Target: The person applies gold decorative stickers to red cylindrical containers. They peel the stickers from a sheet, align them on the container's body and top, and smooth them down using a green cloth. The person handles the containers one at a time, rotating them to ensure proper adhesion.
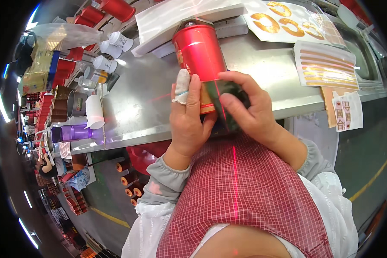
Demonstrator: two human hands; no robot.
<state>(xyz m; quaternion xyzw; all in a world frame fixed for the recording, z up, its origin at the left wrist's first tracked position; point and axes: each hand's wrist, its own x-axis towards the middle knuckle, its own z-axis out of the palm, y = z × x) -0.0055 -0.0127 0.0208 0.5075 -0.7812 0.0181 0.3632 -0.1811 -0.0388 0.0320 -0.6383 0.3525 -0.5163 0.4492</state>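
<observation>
A glossy red cylindrical bottle (198, 51) lies on the metal table, its far end against a metal fitting (190, 24). Gold and red trim shows near its lower end. My left hand (188, 116) grips the bottle's left side, with a white cover on one finger. On the other side, my right hand (253, 107) holds a dark green, flexible-looking piece (230, 92) against the bottle's near end. The thumb and forefinger press on this piece; its exact kind cannot be made out. A thin red light line runs down over the bottle and my checked apron (245, 185).
Sheets with gold curved labels (264, 23) and gold strips (327, 64) lie at the right. A white block (232, 26) stands behind the bottle. White bottles (120, 41), a paper roll (94, 112) and a purple container (75, 133) crowd the left. The metal table edge (137, 139) runs before me.
</observation>
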